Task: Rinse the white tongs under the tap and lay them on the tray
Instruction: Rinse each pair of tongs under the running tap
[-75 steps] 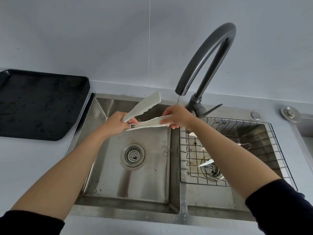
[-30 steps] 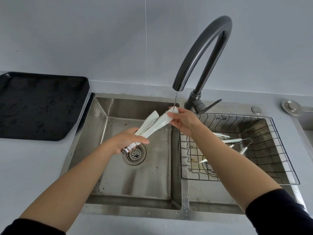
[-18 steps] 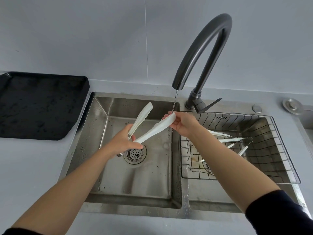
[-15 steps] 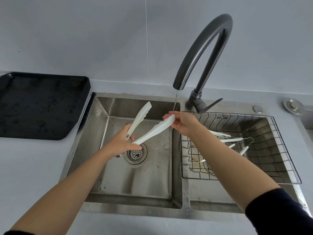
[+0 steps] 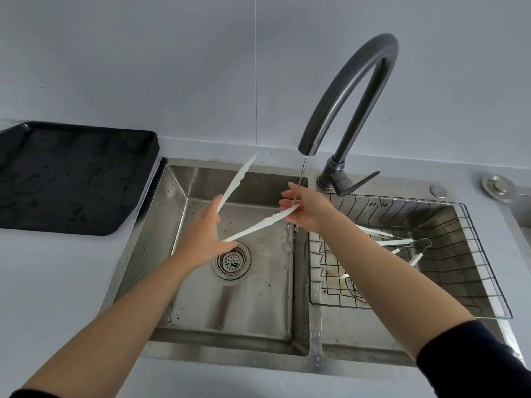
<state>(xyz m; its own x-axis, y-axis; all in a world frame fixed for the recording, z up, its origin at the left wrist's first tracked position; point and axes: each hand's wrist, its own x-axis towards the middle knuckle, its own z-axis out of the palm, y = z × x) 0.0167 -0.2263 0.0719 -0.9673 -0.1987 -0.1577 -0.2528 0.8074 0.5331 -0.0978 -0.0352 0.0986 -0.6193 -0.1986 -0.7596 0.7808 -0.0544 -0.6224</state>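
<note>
Hands (image 5: 201,239) spread white tongs (image 5: 258,222) wider, upper arm raised, under tap (image 5: 353,90)

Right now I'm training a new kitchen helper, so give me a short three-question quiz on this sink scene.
1. True or false: the white tongs already lie on the black tray.
2. Which part of the tongs meets the water stream from the tap?
A. the hinge end at the left hand
B. the tip of the lower arm at the right hand
C. the tip of the upper arm
3. Fill in: the wire basket sits in the ___ basin of the sink.

Key: 1 false; 2 B; 3 right.
</note>
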